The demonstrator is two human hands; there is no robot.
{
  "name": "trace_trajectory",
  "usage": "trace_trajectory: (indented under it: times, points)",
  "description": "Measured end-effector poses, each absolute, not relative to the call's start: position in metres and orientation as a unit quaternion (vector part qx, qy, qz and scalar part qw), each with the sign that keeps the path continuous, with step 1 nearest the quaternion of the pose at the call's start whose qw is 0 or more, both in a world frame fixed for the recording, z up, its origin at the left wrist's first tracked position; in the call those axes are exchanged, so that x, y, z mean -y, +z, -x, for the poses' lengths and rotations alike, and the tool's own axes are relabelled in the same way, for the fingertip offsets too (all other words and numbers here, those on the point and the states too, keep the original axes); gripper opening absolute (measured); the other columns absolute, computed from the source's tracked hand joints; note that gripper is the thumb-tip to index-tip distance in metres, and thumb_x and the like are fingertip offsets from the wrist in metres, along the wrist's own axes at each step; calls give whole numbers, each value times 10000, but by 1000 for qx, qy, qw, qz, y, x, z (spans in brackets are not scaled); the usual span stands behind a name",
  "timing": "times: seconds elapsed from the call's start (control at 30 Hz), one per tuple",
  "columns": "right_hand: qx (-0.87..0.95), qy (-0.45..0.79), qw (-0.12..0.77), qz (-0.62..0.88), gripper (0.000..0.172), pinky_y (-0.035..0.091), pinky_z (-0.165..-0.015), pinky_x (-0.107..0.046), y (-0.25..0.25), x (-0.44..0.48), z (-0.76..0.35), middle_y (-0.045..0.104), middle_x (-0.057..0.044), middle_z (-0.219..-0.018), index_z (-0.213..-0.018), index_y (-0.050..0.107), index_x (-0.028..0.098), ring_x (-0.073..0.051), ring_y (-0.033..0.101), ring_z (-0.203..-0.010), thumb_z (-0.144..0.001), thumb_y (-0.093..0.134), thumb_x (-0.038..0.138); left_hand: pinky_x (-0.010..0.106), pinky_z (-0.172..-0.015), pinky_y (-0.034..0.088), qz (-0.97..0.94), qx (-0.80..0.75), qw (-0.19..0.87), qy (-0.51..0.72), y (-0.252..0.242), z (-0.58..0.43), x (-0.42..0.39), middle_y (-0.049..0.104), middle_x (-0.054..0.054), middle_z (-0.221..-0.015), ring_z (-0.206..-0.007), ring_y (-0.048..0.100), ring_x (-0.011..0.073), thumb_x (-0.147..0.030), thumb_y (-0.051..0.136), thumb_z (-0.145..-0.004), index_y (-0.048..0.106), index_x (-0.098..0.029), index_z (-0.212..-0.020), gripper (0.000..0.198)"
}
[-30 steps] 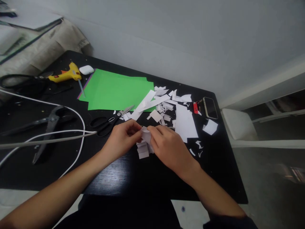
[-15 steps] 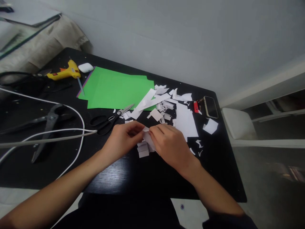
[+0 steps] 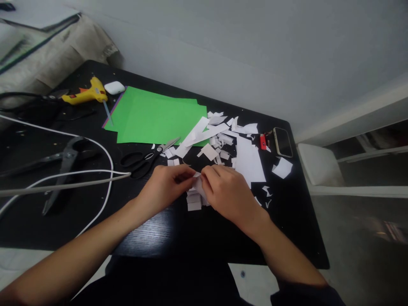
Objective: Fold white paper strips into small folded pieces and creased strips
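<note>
Between my two hands is a small piece of white paper (image 3: 198,183), partly hidden by the fingers. My left hand (image 3: 168,183) pinches its left edge with thumb and forefinger. Curled fingers of my right hand (image 3: 225,189) close on its other side. Just under the hands lies a group of folded white paper pieces (image 3: 194,204) on the black table. Black-handled scissors (image 3: 149,158) rest half open beyond my left hand, and white paper scraps (image 3: 219,142) are heaped past my right hand.
Green sheets (image 3: 159,119) lie at the back, beside a yellow glue gun (image 3: 91,92) and a white case (image 3: 114,88). White cables (image 3: 108,170) loop across the left over large shears (image 3: 67,159). A red lighter (image 3: 263,141) and a phone (image 3: 282,142) lie at the right.
Both hands stay pinched on the paper piece, with the fingertips slightly closer together. The view has shifted a little; the things on the table lie as before.
</note>
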State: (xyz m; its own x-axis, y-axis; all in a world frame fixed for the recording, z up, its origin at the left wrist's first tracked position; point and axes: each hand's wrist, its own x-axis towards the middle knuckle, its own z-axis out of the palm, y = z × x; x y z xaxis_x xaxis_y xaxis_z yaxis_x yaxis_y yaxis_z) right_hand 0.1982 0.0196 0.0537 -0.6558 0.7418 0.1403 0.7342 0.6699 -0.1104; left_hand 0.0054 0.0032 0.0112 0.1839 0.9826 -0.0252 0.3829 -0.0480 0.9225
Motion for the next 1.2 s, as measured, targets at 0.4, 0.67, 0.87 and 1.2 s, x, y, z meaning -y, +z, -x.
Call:
trace_trajectory:
  times: [0.4,0.67,0.87,1.2]
  points:
    - [913,64,75,396,184,442,-694,-321,55,-20,-199,681,-66,-832,-897,661,142,-196,613,-772,-1008,518,109,254,-653,537,-660,-533,403,344,9,-6,-3,825,6,-843,-693,721,157,-281,677,-899,815,-237,-983,167]
    - [887,157,81,427,118,445,-696,-311,62,-22,-199,673,-59,-850,-865,654,145,-176,594,-762,-946,580,103,255,-666,526,-672,-520,402,341,8,-6,-1,815,-2,-846,-690,707,142,-287,687,-923,809,-246,-973,138]
    - [810,347,133,454,86,510,-767,-301,76,-28,-207,739,-21,-889,-904,710,190,-165,672,-827,-958,653,226,258,-652,552,-634,-503,483,335,8,-4,-2,799,6,-813,-696,729,158,-306,684,-925,802,-241,-944,136]
    - [731,535,155,394,209,589,-876,-316,82,-40,-226,770,-37,-1122,-1156,742,235,-174,735,-997,-963,666,210,244,-617,596,-530,-474,586,389,13,-3,-6,797,27,-810,-643,720,147,-311,751,-859,809,-198,-915,139]
